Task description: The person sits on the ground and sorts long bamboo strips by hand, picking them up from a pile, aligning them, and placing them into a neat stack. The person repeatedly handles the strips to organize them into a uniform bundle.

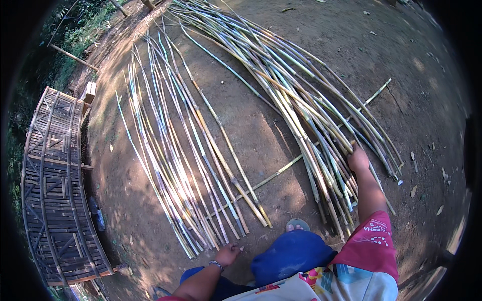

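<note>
Long split bamboo canes lie on bare earth in two groups. My right hand [358,158] reaches forward into the right pile of canes [301,105] and closes on one or more of them near their near ends. My left hand [228,254] rests low by the near ends of the left row of canes [186,165], touching the tips; whether it grips one I cannot make out. One thin cane [281,170] lies crosswise under both groups. My knee in blue trousers [288,253] and a sandalled foot [297,224] sit between the groups.
A woven bamboo lattice panel [55,185] lies on the left. Behind it are grass, a wooden block [90,92] and a pole [73,56]. Dry leaves dot the dirt ground [416,75] at right.
</note>
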Action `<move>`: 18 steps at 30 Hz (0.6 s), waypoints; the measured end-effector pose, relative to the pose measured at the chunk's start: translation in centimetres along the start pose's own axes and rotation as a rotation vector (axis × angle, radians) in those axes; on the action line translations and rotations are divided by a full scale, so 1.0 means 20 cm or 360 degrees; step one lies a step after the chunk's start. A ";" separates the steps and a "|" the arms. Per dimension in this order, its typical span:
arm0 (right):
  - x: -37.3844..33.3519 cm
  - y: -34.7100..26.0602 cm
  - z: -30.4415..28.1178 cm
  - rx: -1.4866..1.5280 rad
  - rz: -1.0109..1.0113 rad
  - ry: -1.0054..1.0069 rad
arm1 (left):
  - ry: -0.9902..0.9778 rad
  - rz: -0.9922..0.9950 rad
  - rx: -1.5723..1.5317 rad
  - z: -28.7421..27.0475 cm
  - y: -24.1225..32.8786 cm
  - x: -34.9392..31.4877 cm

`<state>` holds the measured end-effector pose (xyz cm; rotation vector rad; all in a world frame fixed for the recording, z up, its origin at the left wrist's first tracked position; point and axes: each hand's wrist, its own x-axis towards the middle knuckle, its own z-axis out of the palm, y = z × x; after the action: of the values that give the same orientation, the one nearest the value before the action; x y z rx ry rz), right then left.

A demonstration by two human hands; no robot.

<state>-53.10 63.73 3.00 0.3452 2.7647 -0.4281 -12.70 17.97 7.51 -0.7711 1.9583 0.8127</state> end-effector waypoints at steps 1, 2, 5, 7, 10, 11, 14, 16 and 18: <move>0.01 0.02 0.02 0.0021 0.0010 0.0022 | -0.0027 0.0000 -0.0010 0.01 -0.01 -0.01; 0.03 0.02 0.04 0.0044 0.0012 0.0055 | -0.0044 0.0007 -0.0025 0.02 -0.03 -0.01; 0.04 0.02 0.07 -0.0043 0.0106 0.0043 | -0.0079 0.0042 -0.0032 0.08 -0.06 -0.02; 0.05 0.04 0.06 -0.0097 0.0098 0.0094 | -0.0085 0.0104 -0.0021 0.10 -0.08 -0.02; -0.05 -0.06 -0.18 -0.0258 0.0002 -0.0095 | -0.0088 0.0181 -0.0019 0.15 -0.14 -0.04; -0.07 -0.05 -0.26 -0.0308 -0.0025 -0.0108 | -0.0079 0.0202 -0.0016 0.14 -0.13 -0.04; -0.15 -0.08 -0.41 -0.0275 -0.0434 -0.0359 | -0.0085 0.0247 -0.0233 0.17 -0.25 -0.01; -0.51 -0.28 -0.62 0.0292 -0.0503 -0.0781 | -0.0038 0.0312 -0.0290 0.17 -0.25 -0.02; -0.73 -0.32 -0.61 0.0843 -0.0413 -0.1189 | 0.0037 0.0415 -0.0179 0.10 -0.04 -0.08</move>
<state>-44.80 59.02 20.79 -0.0652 1.9351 -1.1011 -10.35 19.37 7.93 -0.5982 2.0755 1.0806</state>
